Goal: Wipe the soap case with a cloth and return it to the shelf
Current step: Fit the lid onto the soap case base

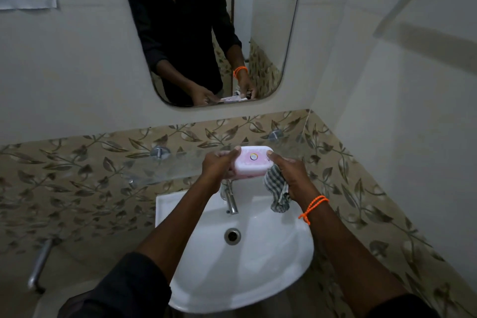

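A: Starting from the left, a metal handle (pixel 38 268) low on the wall, then the glass shelf (pixel 154 166) across the leaf-patterned tiles.

B: And the left hand (pixel 219 166) has its fingers curled round the left end of the pink soap case (pixel 251 162), thumb up on the lid.

A: The case is held level, just above the shelf's front edge, over the tap (pixel 229 199) and the white sink (pixel 284 253).

B: Right hand (pixel 291 175) next: thumb tip pressing the case's right end, the other fingers bunching a checked cloth (pixel 277 192) that hangs down from the palm.

A: An orange thread band (pixel 313 206) sits on that wrist.
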